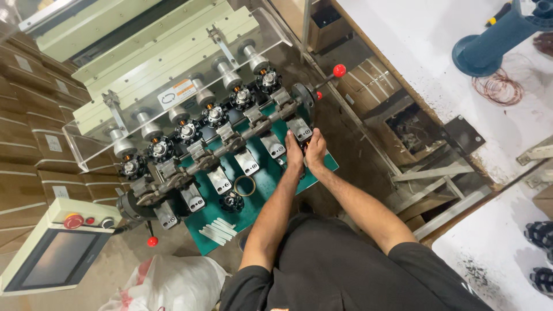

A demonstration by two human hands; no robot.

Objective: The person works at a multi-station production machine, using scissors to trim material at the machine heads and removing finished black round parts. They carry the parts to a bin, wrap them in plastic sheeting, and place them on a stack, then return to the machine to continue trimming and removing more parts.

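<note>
- Nearest me, both forearms reach out over my dark shirt toward the green plate.
- Left hand and right hand press side by side around a small black part at the plate's far right corner; I cannot tell how tightly the fingers close.
- Just beyond sits a metal clamp.
- Farther off runs the row of black spindle heads.

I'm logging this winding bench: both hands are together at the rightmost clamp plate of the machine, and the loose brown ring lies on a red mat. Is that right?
Not quite. The head view shows the left hand and right hand together at the rightmost clamp plate, but the brown ring lies on a green mat, not a red one.
</note>
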